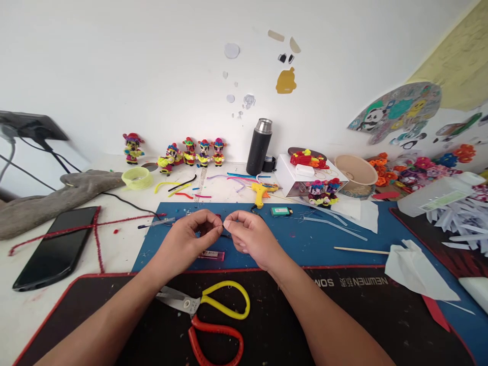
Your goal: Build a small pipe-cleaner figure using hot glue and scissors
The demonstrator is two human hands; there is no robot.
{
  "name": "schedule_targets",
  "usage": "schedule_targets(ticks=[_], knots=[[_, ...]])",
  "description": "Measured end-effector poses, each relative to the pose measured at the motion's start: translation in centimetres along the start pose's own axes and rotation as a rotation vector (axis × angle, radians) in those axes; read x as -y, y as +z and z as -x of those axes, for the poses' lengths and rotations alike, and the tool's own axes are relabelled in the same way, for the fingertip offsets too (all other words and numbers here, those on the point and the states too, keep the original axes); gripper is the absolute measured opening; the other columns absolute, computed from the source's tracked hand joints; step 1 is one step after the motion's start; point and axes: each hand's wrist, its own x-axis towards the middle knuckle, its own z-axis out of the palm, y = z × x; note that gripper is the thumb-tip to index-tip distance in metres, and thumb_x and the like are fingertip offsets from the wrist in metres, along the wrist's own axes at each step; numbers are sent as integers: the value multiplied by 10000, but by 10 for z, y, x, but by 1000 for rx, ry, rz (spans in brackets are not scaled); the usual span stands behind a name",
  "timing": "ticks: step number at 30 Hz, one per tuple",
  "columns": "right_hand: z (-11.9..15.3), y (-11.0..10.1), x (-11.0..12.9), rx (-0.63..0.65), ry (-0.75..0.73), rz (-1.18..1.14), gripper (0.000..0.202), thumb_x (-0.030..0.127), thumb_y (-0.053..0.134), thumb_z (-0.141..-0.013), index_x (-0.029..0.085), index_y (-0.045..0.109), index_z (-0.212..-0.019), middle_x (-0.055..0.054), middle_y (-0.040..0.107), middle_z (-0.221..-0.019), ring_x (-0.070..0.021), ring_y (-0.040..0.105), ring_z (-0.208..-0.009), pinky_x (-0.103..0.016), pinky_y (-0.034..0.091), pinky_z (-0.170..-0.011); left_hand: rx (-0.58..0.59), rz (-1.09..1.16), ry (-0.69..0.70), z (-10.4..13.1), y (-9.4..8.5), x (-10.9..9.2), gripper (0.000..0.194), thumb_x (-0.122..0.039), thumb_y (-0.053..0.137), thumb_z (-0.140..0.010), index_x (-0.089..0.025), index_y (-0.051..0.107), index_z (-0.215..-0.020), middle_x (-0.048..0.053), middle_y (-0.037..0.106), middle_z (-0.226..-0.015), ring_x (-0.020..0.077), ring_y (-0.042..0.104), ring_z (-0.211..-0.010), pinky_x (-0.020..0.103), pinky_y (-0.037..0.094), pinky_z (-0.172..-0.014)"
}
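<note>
Over the blue mat (316, 244), my left hand (195, 235) and my right hand (252, 238) meet fingertip to fingertip. Both are closed in a pinch, and a tiny dark piece shows between the tips, too small to name. Below my hands, a pink case with a barcode label (213, 255) lies on the blue mat, partly covered by my left hand. Nearer to me, scissors (213, 310) with one yellow and one red handle rest on the black mouse pad (163, 335), blades partly hidden by my left forearm.
A yellow glue gun (261, 193), a green lighter (281, 211) and loose pipe cleaners (179, 187) lie beyond my hands. A black thermos (259, 147) stands by the wall, near several small pipe-cleaner figures (204, 154). At left is a phone (57, 249); at right, a wooden stick (360, 250).
</note>
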Motion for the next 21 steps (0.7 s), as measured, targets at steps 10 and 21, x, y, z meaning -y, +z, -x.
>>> schedule_targets(ticks=[10, 21], knots=[[1, 1, 3, -10, 5, -12, 329, 448, 813, -785, 203, 598, -832, 125, 393, -487, -63, 260, -431, -229, 204, -435, -41, 65, -14, -2, -1, 1, 269, -501, 725, -899, -232, 732, -914, 16, 746, -878, 213, 679, -841, 313, 541, -778], [1, 0, 2, 5, 1, -26, 374, 488, 833, -770, 195, 608, -830, 126, 388, -506, -59, 265, -436, -226, 202, -435, -148, -21, 24, 0, 2, -1, 236, -477, 741, -869, -242, 758, -893, 26, 767, -869, 226, 685, -832, 321, 542, -754]])
